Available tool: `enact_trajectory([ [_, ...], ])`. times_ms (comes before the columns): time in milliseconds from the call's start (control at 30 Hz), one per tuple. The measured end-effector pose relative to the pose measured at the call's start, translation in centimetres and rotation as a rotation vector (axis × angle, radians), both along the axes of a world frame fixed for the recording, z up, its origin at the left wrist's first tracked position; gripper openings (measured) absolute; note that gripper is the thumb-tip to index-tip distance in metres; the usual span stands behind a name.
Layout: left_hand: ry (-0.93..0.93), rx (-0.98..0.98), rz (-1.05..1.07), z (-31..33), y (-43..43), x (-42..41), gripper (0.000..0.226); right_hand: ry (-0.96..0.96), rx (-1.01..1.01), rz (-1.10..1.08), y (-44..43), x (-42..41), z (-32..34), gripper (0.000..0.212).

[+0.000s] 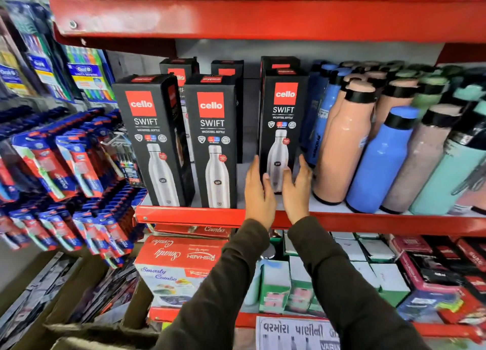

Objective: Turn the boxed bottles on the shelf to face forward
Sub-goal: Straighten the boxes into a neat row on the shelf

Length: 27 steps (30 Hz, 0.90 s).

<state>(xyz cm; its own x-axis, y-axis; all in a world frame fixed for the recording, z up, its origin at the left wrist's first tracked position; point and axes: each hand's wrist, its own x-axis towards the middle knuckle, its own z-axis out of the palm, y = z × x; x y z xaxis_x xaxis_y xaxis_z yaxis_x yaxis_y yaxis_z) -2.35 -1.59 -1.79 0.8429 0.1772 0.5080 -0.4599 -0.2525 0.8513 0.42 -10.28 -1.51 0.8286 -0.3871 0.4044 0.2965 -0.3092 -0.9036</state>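
Note:
Three black Cello Swift bottle boxes stand in the front row on the red shelf (pixel 189 214), printed fronts toward me: a left box (pixel 151 139), a middle box (pixel 214 142) and a right box (pixel 282 123). The right box stands further back than the other two. My left hand (pixel 259 189) presses its lower left side and my right hand (pixel 298 189) its lower right side, so both hands clasp it near the base. More black boxes (pixel 181 68) stand behind the front row, partly hidden.
Loose bottles in peach (pixel 344 144), blue (pixel 381 160), mauve and mint crowd the shelf just right of the held box. Toothbrush packs (pixel 68 165) hang at the left. A red shelf edge (pixel 263 16) runs overhead. Boxed goods fill the shelf below.

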Motion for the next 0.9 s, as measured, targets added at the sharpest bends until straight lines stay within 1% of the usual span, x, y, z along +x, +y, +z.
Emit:
enact_trajectory([
  [67,0.113,-0.037,0.007,0.1,0.0,1.1,0.050,0.085,-0.018,0.043,0.1,0.7,-0.4,0.052],
  [167,0.324,-0.084,0.039,0.1,0.2,3.1,0.046,0.151,0.000,0.086,-0.1,1.3,-0.9,0.048],
  [233,0.366,-0.118,0.022,1.0,-2.5,3.4,0.042,0.162,-0.026,0.088,-3.6,2.2,-0.5,0.046],
  [267,0.378,-0.133,0.027,1.0,-2.3,3.6,0.039,0.158,-0.027,0.085,-3.8,2.3,-0.7,0.045],
  [433,0.376,-0.178,0.075,1.2,-1.7,3.8,0.036,0.095,-0.057,0.067,-3.9,2.1,-0.8,0.037],
  [533,0.357,-0.184,0.078,1.4,-1.6,3.5,0.035,0.094,-0.056,0.070,-4.0,2.0,-0.6,0.039],
  [633,0.335,-0.161,0.100,1.0,-1.4,2.5,0.034,0.086,-0.067,0.062,-4.0,1.2,-0.7,0.037],
  [733,0.354,-0.120,0.123,0.5,-1.2,1.4,0.038,0.087,-0.078,0.096,-4.1,-0.1,-0.9,0.038],
  [900,0.336,-0.110,0.129,0.4,-0.8,-0.4,0.038,0.067,-0.056,0.101,-4.0,-2.0,-1.1,0.037],
])
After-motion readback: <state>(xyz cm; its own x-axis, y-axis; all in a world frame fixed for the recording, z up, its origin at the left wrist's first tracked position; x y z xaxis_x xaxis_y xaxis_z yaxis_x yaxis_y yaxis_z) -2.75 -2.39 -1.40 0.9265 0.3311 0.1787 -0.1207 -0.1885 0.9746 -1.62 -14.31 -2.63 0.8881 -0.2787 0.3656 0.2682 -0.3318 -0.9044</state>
